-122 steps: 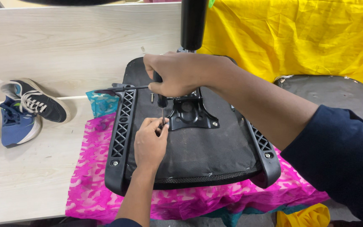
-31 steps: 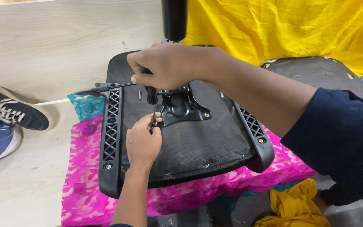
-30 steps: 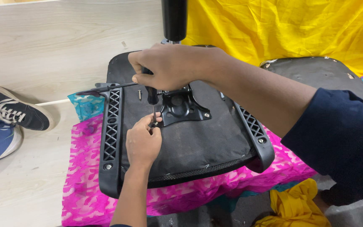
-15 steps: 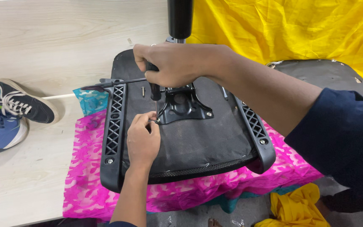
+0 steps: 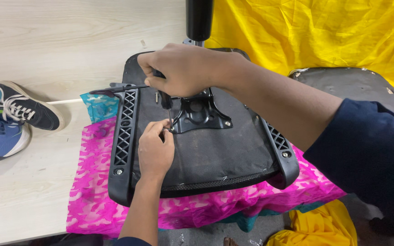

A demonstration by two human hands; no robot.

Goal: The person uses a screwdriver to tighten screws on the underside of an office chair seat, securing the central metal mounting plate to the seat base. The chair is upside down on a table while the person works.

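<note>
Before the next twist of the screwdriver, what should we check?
1. Right hand grips the screwdriver handle: ok.
2. Left hand fingers steady the tip at the corner of the metal plate: ok.
3. Tip seated in the screw head: cannot tell, the fingers hide it.
4. Upturned chair seat rests flat on the pink cloth: ok.
5. Screwdriver stands nearly upright: ok.
</note>
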